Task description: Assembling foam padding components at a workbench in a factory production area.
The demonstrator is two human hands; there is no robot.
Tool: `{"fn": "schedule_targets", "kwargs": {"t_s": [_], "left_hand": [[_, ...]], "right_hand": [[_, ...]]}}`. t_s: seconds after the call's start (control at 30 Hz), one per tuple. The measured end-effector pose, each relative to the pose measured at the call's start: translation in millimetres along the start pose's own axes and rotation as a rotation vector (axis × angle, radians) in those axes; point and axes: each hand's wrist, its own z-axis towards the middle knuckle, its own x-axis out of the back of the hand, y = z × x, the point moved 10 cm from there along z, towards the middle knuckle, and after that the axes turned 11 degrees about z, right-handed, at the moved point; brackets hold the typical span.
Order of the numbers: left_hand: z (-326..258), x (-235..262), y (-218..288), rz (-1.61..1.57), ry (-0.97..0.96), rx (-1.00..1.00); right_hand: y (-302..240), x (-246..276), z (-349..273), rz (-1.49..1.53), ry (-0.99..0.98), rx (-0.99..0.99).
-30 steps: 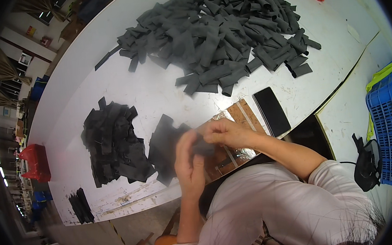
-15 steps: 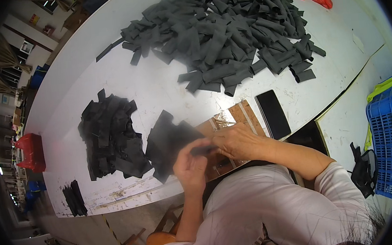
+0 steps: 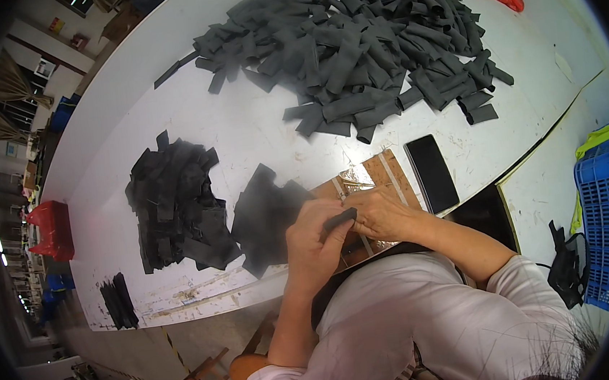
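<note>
dark grey foam strip [image 3: 339, 221] sits pinched between both hands right now, left hand [image 3: 314, 241] cupped under its lower-left end, right hand [image 3: 380, 214] closing thumb and fingers over its upper-right end, both sets of fingers clamped on it. its long axis runs from lower left up to upper right, the higher end tucked against the right fingers. just left of the left fingers lie flat black pieces [image 3: 267, 215], and further left a heap of black pieces [image 3: 175, 205], looks like the finished lot. well beyond the fingertips the big pile of grey strips [image 3: 357, 48] is far larger, so by my read most of the work remains. phone [image 3: 431, 173] lies just beyond the right knuckles, on the white table [image 3: 241, 123].
</note>
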Motion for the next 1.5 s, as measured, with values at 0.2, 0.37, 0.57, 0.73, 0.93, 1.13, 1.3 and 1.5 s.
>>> {"fn": "schedule_targets", "kwargs": {"t_s": [0.2, 0.37, 0.57, 0.73, 0.93, 1.13, 1.3, 1.5], "left_hand": [[-6, 14, 5, -0.262, 0.133, 0.033], [-18, 34, -6, -0.599, 0.349, 0.001], [-32, 33, -35, -0.778, 0.430, 0.183], [-32, 39, -31, -0.732, 0.425, 0.158], [-25, 40, -32, -0.482, 0.376, 0.071], [-3, 90, -151, 0.429, 0.549, 0.322], [30, 85, -230, 0.794, 0.290, 0.580], [43, 60, -268, 0.790, -0.089, 0.649]], "right_hand": [[5, -1, 2, 0.020, -0.011, -0.055], [-16, 6, 14, -0.125, -0.102, -0.064], [2, -16, 7, -0.141, -0.167, -0.153], [-9, -8, 9, -0.146, -0.075, -0.046], [-4, -9, 5, -0.128, -0.066, -0.076], [4, 61, 68, 0.487, 0.094, -0.276], [59, 69, 25, 0.563, 0.351, -0.466], [72, 8, -38, 0.688, 0.200, -0.704]]}}
